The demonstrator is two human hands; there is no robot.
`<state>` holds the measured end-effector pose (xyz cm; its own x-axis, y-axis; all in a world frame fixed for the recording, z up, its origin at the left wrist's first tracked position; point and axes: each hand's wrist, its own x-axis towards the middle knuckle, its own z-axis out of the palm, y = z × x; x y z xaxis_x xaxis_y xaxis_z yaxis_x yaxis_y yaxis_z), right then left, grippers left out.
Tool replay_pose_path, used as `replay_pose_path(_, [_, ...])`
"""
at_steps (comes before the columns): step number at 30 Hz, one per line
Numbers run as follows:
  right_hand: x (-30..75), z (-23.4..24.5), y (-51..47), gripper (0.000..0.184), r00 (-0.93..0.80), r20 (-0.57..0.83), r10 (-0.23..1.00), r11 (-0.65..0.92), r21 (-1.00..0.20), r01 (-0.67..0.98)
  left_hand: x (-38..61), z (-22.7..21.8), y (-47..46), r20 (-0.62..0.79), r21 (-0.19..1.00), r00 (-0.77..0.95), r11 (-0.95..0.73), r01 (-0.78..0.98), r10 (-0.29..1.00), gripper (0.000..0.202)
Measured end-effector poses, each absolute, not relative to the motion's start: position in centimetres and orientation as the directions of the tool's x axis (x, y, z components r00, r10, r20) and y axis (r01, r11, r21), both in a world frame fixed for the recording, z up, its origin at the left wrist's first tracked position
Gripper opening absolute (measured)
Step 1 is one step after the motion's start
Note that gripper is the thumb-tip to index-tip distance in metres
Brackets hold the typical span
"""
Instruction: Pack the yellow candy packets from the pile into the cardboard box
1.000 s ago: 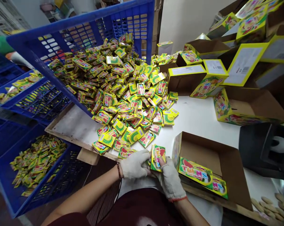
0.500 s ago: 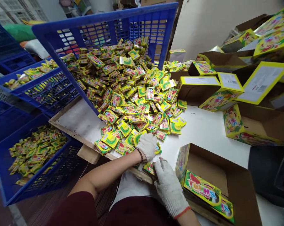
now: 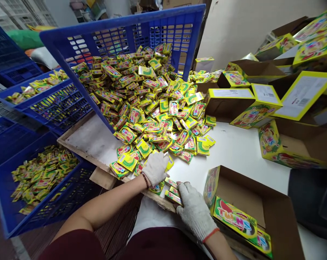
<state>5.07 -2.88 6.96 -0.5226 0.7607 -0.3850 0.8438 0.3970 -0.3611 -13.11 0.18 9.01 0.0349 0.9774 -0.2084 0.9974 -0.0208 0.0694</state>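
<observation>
My left hand [image 3: 155, 169], in a white knit glove, is at the near edge of a heap of small yellow-green candy boxes [image 3: 152, 121]. Its fingers are curled down among the boxes, and what they grip is hidden. My right hand [image 3: 193, 207], gloved too, is closed against the right end of a short row of candy boxes [image 3: 172, 192] standing side by side at the table's front edge. To the right of that hand is an open display carton [image 3: 257, 195] printed TWINS, its inner side brown.
A tilted blue crate [image 3: 122, 21] spills the heap onto the white table [image 3: 239, 144]. More open cartons [image 3: 296, 141] crowd the right side and back. Blue crates [image 3: 6, 220] with loose boxes stand at the left. A dark object [image 3: 312, 202] sits at the right edge.
My left hand has moved left, away from my right hand, onto boxes at the heap's near edge. The small row beside my right hand now shows more fully.
</observation>
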Motion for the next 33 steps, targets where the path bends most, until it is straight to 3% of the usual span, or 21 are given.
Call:
replay_pose_path(5, [5.4,6.1,-3.4,0.056,-0.526,-0.270,0.806,0.419,-0.366,0.831,-12.1,8.6,1.5,-0.273,0.130,0.092,-0.058,0.990,0.957,0.056])
replay_pose_path(9, [6.0,5.6,-3.8,0.063,-0.557,-0.129,0.820,0.498,-0.317,0.807,-13.1,9.3,2.8,-0.339,0.318,0.361,-0.255,0.913,0.869,0.022])
replay_pose_path(11, [6.1,5.8,-3.7,0.068,-0.590,-0.104,0.801,0.537,-0.309,0.785,-13.5,9.5,3.4,-0.348,0.383,0.454,-0.317,0.868,0.820,0.023])
replay_pose_path(16, [5.5,5.9,-2.9,0.055,-0.602,-0.081,0.795,0.510,-0.448,0.734,-13.2,9.5,5.8,-0.115,0.290,0.330,-0.286,0.913,0.937,0.025])
replay_pose_path(18, [5.1,5.6,-2.7,0.064,-0.568,-0.073,0.819,0.462,-0.501,0.731,-12.8,9.4,6.8,-0.022,0.231,0.275,-0.263,0.937,0.961,0.028])
replay_pose_path(20, [4.7,5.5,-2.5,0.073,-0.507,-0.088,0.857,0.378,-0.561,0.736,-12.6,9.1,7.5,0.023,0.210,0.259,-0.258,0.943,0.965,0.021])
replay_pose_path(22, [4.6,5.9,-2.4,0.071,-0.383,-0.131,0.914,0.197,-0.682,0.704,-12.7,8.6,7.5,0.055,0.221,0.256,-0.262,0.939,0.965,0.019])
replay_pose_path(24, [4.8,6.8,-2.6,0.073,-0.255,-0.233,0.938,-0.075,-0.859,0.507,-13.3,7.7,6.9,0.145,0.258,0.255,-0.285,0.923,0.956,0.024])
replay_pose_path(26, [5.2,7.9,-2.9,0.080,-0.233,-0.376,0.897,-0.359,-0.926,0.115,-14.4,6.5,5.9,0.343,0.315,0.261,-0.372,0.873,0.902,0.033])
replay_pose_path(29, [5.8,8.8,-3.2,0.071,-0.339,-0.494,0.801,-0.598,-0.688,-0.411,-15.8,4.7,3.8,0.627,0.337,0.268,-0.565,0.753,0.732,0.040])
replay_pose_path(31, [5.9,8.8,-3.1,0.063,-0.361,-0.497,0.789,-0.610,-0.561,-0.560,-16.1,4.0,2.2,0.635,0.391,0.281,-0.613,0.687,0.720,0.038])
replay_pose_path(33, [5.7,8.4,-2.9,0.061,-0.344,-0.476,0.810,-0.581,-0.566,-0.585,-15.7,3.6,0.4,0.564,0.485,0.291,-0.596,0.640,0.773,0.038])
